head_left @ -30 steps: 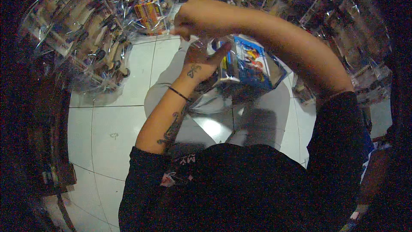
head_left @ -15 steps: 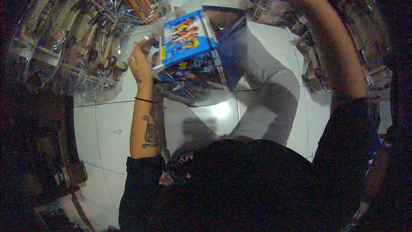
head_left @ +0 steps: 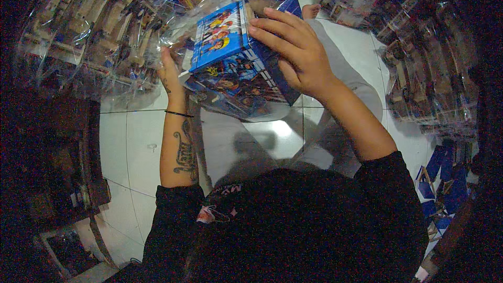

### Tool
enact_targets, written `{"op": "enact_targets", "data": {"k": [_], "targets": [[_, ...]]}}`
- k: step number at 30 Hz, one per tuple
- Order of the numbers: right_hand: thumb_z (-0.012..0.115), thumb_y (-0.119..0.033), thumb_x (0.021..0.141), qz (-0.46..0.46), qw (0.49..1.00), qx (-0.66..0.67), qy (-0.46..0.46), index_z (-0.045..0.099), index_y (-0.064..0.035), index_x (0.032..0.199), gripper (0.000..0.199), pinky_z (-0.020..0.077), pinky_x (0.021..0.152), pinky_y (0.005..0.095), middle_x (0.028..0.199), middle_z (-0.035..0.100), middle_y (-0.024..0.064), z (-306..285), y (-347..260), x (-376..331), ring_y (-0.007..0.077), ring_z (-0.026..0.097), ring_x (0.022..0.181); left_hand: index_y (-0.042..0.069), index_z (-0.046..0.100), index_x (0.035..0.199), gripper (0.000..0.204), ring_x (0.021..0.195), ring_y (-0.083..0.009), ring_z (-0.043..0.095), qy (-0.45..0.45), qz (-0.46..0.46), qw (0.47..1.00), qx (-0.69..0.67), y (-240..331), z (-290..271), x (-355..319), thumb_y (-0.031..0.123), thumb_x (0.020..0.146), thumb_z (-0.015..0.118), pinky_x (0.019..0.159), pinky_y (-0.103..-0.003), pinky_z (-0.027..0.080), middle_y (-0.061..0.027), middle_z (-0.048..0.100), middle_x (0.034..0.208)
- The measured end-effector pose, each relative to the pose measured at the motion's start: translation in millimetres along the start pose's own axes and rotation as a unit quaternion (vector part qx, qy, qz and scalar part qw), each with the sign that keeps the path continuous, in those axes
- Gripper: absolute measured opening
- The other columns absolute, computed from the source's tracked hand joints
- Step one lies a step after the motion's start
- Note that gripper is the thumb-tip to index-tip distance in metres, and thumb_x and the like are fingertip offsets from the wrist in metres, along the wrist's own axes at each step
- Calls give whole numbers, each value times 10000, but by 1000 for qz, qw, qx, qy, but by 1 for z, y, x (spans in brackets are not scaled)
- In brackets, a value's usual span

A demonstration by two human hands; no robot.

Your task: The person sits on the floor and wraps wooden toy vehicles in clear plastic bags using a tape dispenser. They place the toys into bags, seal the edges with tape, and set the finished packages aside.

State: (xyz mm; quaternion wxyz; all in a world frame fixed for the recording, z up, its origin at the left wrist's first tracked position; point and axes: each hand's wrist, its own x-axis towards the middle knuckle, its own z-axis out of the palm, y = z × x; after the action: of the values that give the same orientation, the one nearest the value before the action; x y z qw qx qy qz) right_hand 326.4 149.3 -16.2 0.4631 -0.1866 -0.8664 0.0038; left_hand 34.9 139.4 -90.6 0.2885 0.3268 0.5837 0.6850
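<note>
I hold a blue cardboard box (head_left: 230, 68) printed with cartoon figures up in front of me, inside a clear plastic wrap (head_left: 178, 21). My right hand (head_left: 293, 52) lies on the box's top right side with fingers spread over it. My left hand (head_left: 170, 71) supports the box's left edge from behind the plastic; only its wrist and heel show, with a thin black band and a tattooed forearm below. My legs in grey trousers (head_left: 340, 99) stretch out beneath the box.
White floor tiles (head_left: 126, 147) lie below. Piles of plastic-wrapped boxes (head_left: 73, 36) fill the left, and more stand at the right (head_left: 429, 63). Blue flat cartons (head_left: 440, 178) lie at the lower right. Dark shelving (head_left: 63, 188) stands at the lower left.
The box has come closer and turned. My right hand came down from the top edge onto the box. My left hand stayed at its left side.
</note>
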Motion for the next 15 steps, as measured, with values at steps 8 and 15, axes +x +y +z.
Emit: {"op": "enact_targets", "data": {"k": [8,15], "targets": [[513,-26,645,2,999,-22,-29,582,-115,1219,585,362,1018,440,1242,564,87,-3,-1,-7,306,478,1210,-32,654,978,515,798,-150,555,6,9,1000,-7,-3,1,6,449,931,474,753,-283,434,-59,626,910],[586,-105,773,41,998,34,-34,566,-113,1232,459,374,998,392,1258,563,77,-35,-5,22,270,508,1180,-45,662,986,560,795,-182,567,22,23,991,129,25,15,-9,444,957,391,765,-313,439,-86,643,887]]}}
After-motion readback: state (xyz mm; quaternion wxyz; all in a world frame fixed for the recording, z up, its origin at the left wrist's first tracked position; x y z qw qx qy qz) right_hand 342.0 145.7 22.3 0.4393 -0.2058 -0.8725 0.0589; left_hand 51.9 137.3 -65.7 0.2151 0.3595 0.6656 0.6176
